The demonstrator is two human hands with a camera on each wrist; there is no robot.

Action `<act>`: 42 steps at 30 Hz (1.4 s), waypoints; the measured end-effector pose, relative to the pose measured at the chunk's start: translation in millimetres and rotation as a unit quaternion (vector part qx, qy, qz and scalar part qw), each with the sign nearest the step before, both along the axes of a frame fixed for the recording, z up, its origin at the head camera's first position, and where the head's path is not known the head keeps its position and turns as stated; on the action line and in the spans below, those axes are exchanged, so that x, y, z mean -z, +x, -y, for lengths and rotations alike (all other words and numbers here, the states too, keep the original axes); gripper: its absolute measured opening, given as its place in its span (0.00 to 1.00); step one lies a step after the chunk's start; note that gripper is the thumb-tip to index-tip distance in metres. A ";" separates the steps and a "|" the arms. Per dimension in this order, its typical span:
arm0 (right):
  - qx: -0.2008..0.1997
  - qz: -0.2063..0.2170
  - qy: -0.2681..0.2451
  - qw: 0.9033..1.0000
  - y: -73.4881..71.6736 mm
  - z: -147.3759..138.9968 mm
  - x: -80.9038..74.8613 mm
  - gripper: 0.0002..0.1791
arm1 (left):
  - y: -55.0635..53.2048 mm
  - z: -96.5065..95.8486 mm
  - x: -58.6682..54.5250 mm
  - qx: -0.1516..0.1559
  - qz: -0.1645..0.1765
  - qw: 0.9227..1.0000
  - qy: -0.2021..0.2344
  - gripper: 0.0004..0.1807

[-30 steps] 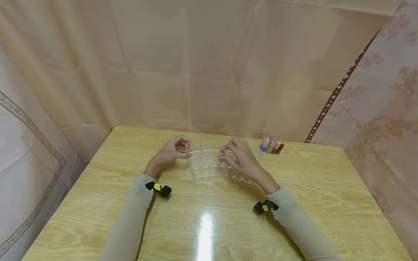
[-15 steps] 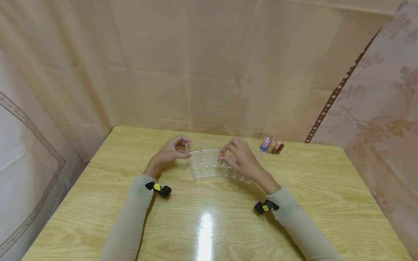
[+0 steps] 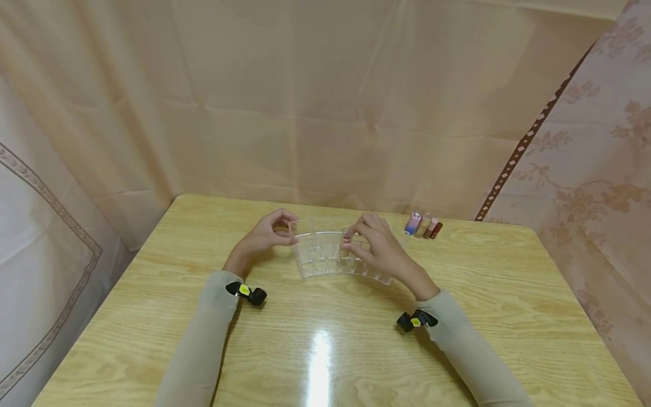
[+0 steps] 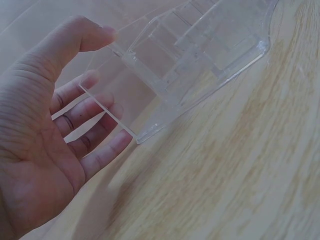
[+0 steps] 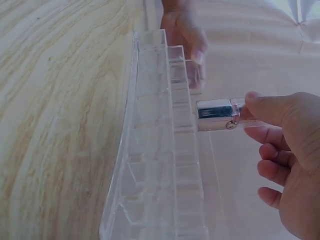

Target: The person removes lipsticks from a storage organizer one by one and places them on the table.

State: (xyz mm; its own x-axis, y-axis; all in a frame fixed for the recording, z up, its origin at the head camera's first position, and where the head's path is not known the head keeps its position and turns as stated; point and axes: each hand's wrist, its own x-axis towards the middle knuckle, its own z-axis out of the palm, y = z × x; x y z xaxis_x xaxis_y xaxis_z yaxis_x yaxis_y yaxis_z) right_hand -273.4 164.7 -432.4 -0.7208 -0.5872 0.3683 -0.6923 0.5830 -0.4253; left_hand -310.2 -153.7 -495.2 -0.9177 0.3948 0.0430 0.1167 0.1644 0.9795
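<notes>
A clear stepped acrylic lipstick organizer (image 3: 317, 267) with several compartments stands mid-table. My left hand (image 3: 262, 233) holds its left end; in the left wrist view the thumb lies at the upper edge and the fingers (image 4: 107, 150) spread behind the transparent side panel. Over the organizer's back part, my right hand (image 3: 378, 244) pinches a lipstick tube (image 5: 215, 115) between thumb and fingers. In the right wrist view, the tube's silvery, dark-banded end points at the top tier, right at its openings. Its other end is partly hidden by the fingers.
To the right of the organizer, a small row of cosmetic tubes lies near the table's back edge: a pink-and-blue one (image 3: 412, 225), a tan one (image 3: 422, 227) and darker red ones (image 3: 435, 230). A beige curtain (image 3: 325, 124) hangs behind the wooden table (image 3: 285, 339).
The lipstick has sunk slightly toward the organizer in my right hand, and its visible end has tilted a little. My left hand stays at the organizer's left end.
</notes>
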 end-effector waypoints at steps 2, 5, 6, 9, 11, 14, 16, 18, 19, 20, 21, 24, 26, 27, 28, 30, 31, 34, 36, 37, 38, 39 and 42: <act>0.002 0.006 -0.001 1.000 -0.3 -1.2 -1.2 0.09 | -0.4 -0.3 -0.6 -0.001 0.000 1.000 -0.002 0.29; 0.005 0.016 0.001 1.000 -1.3 -3.8 -3.1 0.10 | -0.8 -0.4 -1.4 -0.003 0.000 1.000 -0.006 0.29; 0.006 0.019 0.002 1.000 -1.5 -4.9 -4.1 0.10 | -0.7 -0.6 -2.0 -0.002 -0.001 1.000 -0.007 0.29; 0.005 0.027 0.001 1.000 -2.5 -8.4 -7.8 0.11 | -0.6 -0.3 -3.0 -0.002 -0.005 1.000 -0.012 0.29; 0.002 0.031 -0.001 1.000 -3.0 -11.1 -10.4 0.11 | -0.8 -0.2 -3.6 -0.001 -0.007 1.000 -0.013 0.28; 0.001 0.033 -0.004 0.999 -4.2 -14.4 -12.5 0.10 | -0.8 -0.1 -4.1 -0.002 -0.008 1.000 -0.011 0.28; 0.002 0.034 -0.004 0.999 -4.9 -15.8 -13.2 0.11 | -0.8 -0.3 -4.4 -0.001 -0.010 1.000 -0.010 0.28; 0.003 0.033 -0.002 0.999 -5.3 -16.4 -13.7 0.11 | -0.9 -0.5 -4.6 -0.001 -0.012 1.000 -0.011 0.29; 0.003 0.033 -0.001 0.999 -5.4 -16.4 -14.0 0.11 | -0.9 -0.5 -4.8 0.000 -0.013 1.000 -0.011 0.29; 0.003 0.032 0.000 0.999 -5.5 -16.5 -14.1 0.11 | -1.0 -0.6 -4.8 0.001 -0.014 1.000 -0.011 0.29; 0.003 0.031 0.001 1.000 -5.6 -16.6 -14.1 0.11 | -1.2 -0.5 -4.6 0.002 -0.015 1.000 -0.012 0.29; 0.005 0.031 0.003 0.999 -5.5 -16.8 -14.2 0.11 | -1.9 -0.3 -3.6 0.003 -0.014 1.000 -0.012 0.29; 0.009 0.033 0.006 0.999 -5.2 -17.1 -13.9 0.12 | -2.2 -0.2 -3.3 0.004 -0.014 1.000 -0.011 0.28; 0.011 0.036 0.007 0.999 -4.9 -17.3 -13.8 0.12 | -2.2 -0.2 -3.2 0.004 -0.015 1.000 -0.012 0.28; 0.013 0.037 0.008 0.999 -4.7 -17.5 -13.9 0.12 | -2.1 -0.2 -3.2 0.005 -0.016 1.000 -0.012 0.28; 0.015 0.042 0.009 0.999 -4.0 -17.9 -14.2 0.13 | -2.1 -0.3 -3.0 0.004 -0.016 1.000 -0.013 0.28; 0.016 0.045 0.009 0.999 -3.8 -18.1 -14.4 0.13 | -1.9 -0.3 -2.9 0.004 -0.016 1.000 -0.013 0.28; 0.017 0.049 0.005 0.999 -3.6 -19.0 -15.0 0.13 | -1.2 -0.2 -2.6 0.004 -0.014 1.000 -0.015 0.28; 0.017 0.045 0.002 0.999 -3.8 -19.5 -15.5 0.13 | -0.8 -0.2 -2.3 0.004 -0.013 1.000 -0.015 0.28; 0.017 0.040 0.000 0.999 -4.1 -19.8 -15.7 0.13 | -0.6 -0.2 -2.3 0.004 -0.013 1.000 -0.014 0.28; 0.018 0.034 0.000 0.999 -4.3 -20.1 -15.9 0.13 | -0.4 -0.2 -2.3 0.003 -0.013 1.000 -0.014 0.28; 0.019 0.026 0.000 0.999 -4.3 -20.2 -16.3 0.12 | -0.4 -0.1 -1.9 0.002 -0.013 1.000 -0.014 0.28; 0.025 -0.003 0.007 1.000 -5.5 -21.1 -16.3 0.12 | -0.2 -0.2 -1.1 0.002 -0.013 1.000 -0.012 0.28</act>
